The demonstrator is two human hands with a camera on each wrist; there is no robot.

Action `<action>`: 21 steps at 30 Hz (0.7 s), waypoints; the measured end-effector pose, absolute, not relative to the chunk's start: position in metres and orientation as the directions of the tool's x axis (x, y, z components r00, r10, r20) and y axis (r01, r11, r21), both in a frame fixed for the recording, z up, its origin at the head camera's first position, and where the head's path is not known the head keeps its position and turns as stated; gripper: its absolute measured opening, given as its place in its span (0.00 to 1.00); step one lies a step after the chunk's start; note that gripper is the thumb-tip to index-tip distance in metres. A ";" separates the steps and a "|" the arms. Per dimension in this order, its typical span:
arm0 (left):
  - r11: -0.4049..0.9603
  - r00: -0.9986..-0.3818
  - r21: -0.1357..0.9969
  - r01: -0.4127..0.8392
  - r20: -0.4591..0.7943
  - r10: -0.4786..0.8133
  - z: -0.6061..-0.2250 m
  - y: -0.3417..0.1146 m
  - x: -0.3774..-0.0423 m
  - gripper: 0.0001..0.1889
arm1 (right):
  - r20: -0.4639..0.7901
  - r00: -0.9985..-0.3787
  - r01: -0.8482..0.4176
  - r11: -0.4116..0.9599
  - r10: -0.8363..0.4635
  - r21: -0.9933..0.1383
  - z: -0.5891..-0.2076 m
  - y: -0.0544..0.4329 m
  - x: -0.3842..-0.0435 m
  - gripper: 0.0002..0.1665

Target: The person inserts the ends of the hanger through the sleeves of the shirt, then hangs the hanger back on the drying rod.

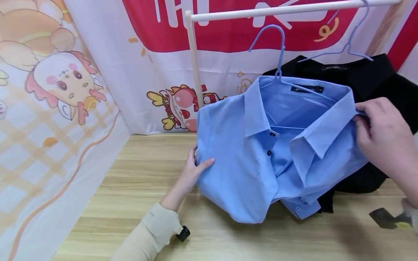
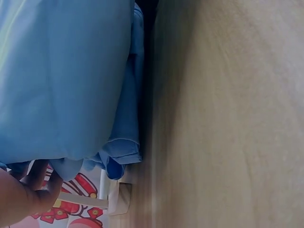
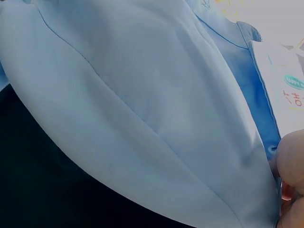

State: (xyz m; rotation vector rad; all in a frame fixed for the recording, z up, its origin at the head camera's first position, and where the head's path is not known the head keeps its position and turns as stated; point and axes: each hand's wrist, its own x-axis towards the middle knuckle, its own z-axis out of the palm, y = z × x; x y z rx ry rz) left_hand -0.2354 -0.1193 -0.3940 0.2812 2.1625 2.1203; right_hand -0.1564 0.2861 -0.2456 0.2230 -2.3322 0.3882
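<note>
A light blue shirt [image 1: 235,156] with its collar open is held up in front of me, a blue hanger [image 1: 280,54] inside its neck. The hanger's hook stands free below the rail. My left hand [image 1: 195,165] grips the shirt's left edge, thumb on the front and fingers behind the cloth. At the right shoulder beside the collar, my right hand [image 1: 385,130] pinches the fabric. In the left wrist view the shirt's folds hang near the tabletop, with the left hand's fingers [image 2: 40,183] at their edge. Cloth hides most of the right wrist view.
Behind the blue shirt, a black shirt [image 1: 375,83] hangs from a second blue hanger [image 1: 349,45] on the wooden rack's rail [image 1: 261,12]. The rack stands on a wood-grain table [image 1: 140,181]. Printed cloth [image 1: 130,90] covers the walls behind and to the left.
</note>
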 end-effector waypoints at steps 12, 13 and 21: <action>-0.003 -0.961 0.987 0.162 0.159 0.228 -0.397 -0.119 -0.236 0.44 | 0.789 -0.613 -0.245 0.942 0.033 -0.229 -0.243 0.299 -0.171 0.13; 0.003 -0.960 0.985 0.171 0.166 0.223 -0.397 -0.118 -0.235 0.43 | 0.785 -0.618 -0.234 0.944 0.041 -0.233 -0.242 0.299 -0.172 0.13; 0.019 -0.969 0.980 0.200 0.195 0.151 -0.396 -0.112 -0.233 0.36 | 0.765 -0.642 -0.208 0.946 0.061 -0.250 -0.238 0.297 -0.177 0.15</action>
